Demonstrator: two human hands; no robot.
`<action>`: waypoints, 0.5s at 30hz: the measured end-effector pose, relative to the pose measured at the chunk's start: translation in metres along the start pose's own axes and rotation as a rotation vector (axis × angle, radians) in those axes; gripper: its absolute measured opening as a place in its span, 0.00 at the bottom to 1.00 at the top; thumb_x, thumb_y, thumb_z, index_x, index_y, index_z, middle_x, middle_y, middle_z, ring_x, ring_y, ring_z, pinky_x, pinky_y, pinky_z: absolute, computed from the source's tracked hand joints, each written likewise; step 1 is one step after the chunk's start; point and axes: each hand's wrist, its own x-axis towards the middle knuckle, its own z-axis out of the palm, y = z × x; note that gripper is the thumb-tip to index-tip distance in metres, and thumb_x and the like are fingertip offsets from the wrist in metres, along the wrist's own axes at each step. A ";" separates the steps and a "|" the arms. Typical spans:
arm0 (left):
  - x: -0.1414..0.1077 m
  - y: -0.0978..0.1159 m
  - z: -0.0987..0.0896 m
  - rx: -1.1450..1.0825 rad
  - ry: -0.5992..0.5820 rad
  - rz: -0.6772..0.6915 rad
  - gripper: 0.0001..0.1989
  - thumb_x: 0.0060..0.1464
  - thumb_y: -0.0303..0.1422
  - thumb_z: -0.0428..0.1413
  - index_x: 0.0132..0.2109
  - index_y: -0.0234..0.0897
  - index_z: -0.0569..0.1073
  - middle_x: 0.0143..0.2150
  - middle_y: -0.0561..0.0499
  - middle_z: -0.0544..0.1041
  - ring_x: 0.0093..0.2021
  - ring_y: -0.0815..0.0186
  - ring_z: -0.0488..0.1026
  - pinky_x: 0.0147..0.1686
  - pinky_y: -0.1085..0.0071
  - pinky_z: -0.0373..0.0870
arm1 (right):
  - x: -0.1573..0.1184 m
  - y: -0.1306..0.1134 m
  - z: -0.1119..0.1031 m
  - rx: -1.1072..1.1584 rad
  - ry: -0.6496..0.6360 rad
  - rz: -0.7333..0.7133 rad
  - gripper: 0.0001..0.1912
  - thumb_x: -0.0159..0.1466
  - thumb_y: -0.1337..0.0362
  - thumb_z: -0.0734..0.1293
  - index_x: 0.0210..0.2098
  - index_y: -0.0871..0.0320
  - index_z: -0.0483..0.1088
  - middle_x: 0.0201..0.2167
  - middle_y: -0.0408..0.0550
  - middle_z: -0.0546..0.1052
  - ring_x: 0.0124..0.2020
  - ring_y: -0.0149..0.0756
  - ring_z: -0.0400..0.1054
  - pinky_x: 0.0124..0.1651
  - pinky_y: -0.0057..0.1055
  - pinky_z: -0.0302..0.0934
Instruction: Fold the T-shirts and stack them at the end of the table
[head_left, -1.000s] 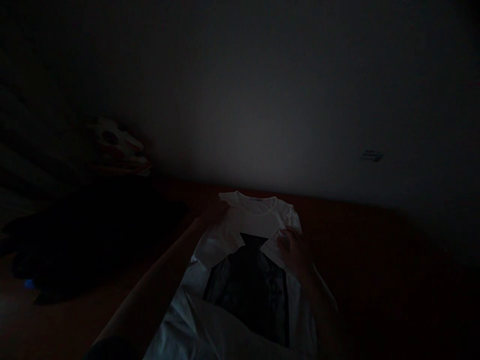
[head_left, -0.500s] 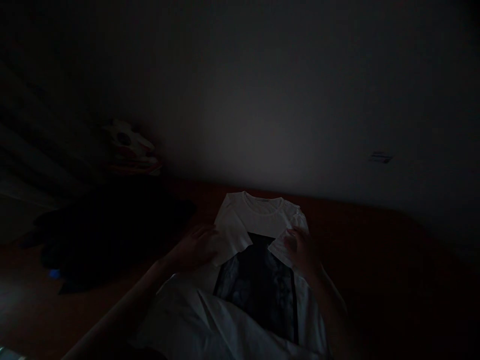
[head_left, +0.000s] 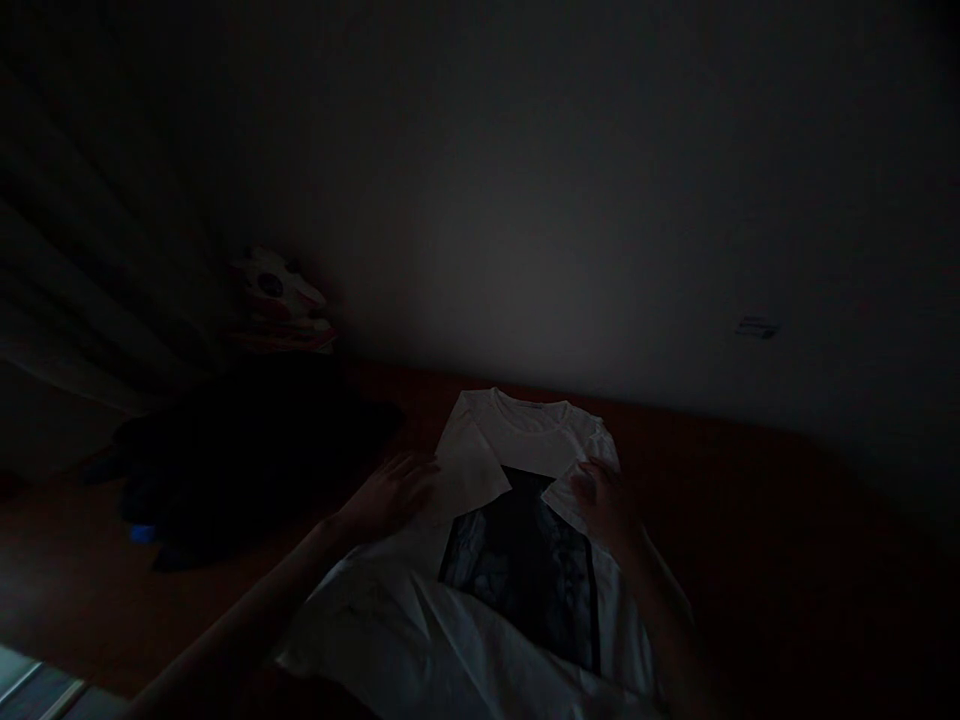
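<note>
A white T-shirt [head_left: 536, 440] with a large dark printed panel [head_left: 525, 560] lies front up, its neckline toward the wall. Both sleeves are folded inward across the chest, and the lower part is rumpled near me. My left hand [head_left: 394, 490] rests flat on the folded left side of the shirt, fingers stretched out. On the other side, my right hand [head_left: 609, 505] has its fingers bent at the right sleeve and seems to pinch the cloth. Dim light hides the exact contact of the fingertips.
The shirt lies on a reddish-brown surface [head_left: 720, 480] against a plain wall [head_left: 525, 200]. To the left is a heap of black cloth [head_left: 247, 450] with a small blue spot. Behind it sits a white and dark object [head_left: 277, 285]. A curtain [head_left: 75, 270] hangs at far left.
The view has shifted slightly, so the black heap appears farther right. My left hand looks sharper and rests on the shirt's left side; my right hand stays at the right sleeve.
</note>
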 end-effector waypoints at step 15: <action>0.159 -0.025 0.089 0.094 0.004 -0.368 0.37 0.62 0.57 0.51 0.69 0.40 0.66 0.72 0.33 0.62 0.73 0.32 0.51 0.65 0.29 0.47 | 0.000 0.000 -0.005 -0.044 -0.014 0.038 0.16 0.68 0.58 0.61 0.49 0.58 0.74 0.55 0.60 0.77 0.57 0.51 0.70 0.62 0.52 0.64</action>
